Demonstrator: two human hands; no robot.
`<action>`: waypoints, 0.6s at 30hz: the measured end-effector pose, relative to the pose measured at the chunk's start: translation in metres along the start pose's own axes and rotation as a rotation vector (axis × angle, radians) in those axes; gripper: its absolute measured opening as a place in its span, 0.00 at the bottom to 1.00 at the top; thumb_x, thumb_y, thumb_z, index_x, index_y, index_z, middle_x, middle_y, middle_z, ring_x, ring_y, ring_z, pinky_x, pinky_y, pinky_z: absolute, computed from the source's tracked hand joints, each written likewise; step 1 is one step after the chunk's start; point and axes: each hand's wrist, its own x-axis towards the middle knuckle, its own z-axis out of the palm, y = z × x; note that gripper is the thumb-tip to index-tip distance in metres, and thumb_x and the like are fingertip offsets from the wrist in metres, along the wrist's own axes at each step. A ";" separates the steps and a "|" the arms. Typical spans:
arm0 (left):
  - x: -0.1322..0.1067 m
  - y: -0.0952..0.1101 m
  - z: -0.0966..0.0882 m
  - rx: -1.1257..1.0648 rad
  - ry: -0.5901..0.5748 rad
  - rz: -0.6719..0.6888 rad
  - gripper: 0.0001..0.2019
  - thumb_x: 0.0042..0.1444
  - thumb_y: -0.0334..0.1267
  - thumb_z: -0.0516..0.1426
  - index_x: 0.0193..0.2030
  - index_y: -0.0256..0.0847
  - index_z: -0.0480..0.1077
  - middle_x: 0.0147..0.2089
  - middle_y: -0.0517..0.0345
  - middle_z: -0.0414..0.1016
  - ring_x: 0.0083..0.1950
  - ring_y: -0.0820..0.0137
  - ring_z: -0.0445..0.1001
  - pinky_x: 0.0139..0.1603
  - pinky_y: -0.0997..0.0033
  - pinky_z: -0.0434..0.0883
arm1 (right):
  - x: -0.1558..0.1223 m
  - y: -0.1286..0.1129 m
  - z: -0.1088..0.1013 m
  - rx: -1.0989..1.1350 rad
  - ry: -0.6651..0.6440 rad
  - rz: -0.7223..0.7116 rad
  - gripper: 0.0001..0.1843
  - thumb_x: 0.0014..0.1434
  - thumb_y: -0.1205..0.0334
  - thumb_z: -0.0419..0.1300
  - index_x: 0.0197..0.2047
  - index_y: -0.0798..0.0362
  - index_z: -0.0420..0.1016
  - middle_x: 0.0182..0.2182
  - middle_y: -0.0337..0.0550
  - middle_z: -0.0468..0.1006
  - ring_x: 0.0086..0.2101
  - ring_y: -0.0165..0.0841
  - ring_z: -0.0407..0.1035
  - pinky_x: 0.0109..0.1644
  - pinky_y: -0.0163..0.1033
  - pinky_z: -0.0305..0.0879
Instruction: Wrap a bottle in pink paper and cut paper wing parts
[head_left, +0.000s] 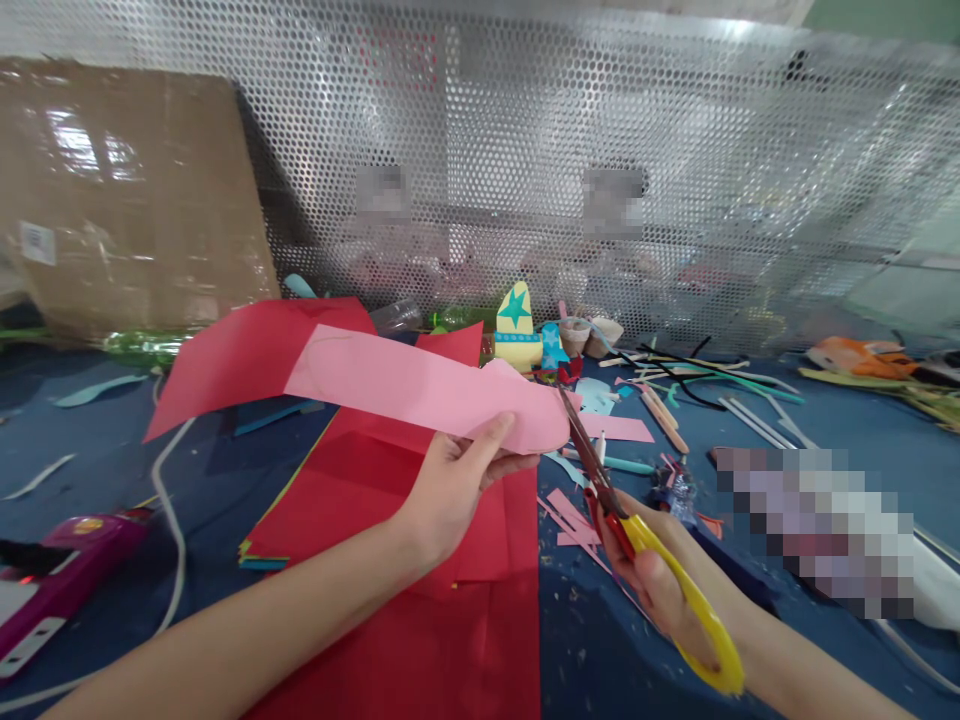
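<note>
My left hand (454, 485) pinches a long pink paper sheet (412, 385) near its rounded right end and holds it above the table. A red sheet (240, 355) hangs behind the pink one on its left side. My right hand (660, 585) grips scissors (645, 530) with red and yellow handles. The blades point up and left, and their tips touch the pink paper's right edge.
Red paper sheets (420, 600) lie on the blue table (592, 650) under my hands, with pink scraps (570, 515) beside them. A cardboard box (127, 200) stands back left. A glue gun (52, 585) lies front left. A paper rocket (517, 330), cups and sticks lie by a perforated metal screen (600, 120).
</note>
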 end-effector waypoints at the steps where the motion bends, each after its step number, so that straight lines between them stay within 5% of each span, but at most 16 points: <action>1: 0.000 0.000 0.000 -0.005 -0.003 0.000 0.11 0.45 0.42 0.69 0.32 0.39 0.78 0.36 0.56 0.82 0.41 0.62 0.80 0.43 0.64 0.77 | 0.000 0.000 0.001 0.004 0.003 0.001 0.38 0.53 0.24 0.45 0.38 0.51 0.71 0.23 0.36 0.62 0.23 0.30 0.56 0.23 0.34 0.59; 18: 0.004 0.006 0.001 -0.047 -0.038 0.022 0.09 0.43 0.41 0.69 0.28 0.38 0.79 0.31 0.58 0.82 0.34 0.69 0.79 0.36 0.74 0.77 | -0.001 0.004 0.001 0.006 -0.015 -0.018 0.37 0.54 0.25 0.45 0.39 0.51 0.71 0.23 0.38 0.65 0.24 0.32 0.60 0.24 0.35 0.62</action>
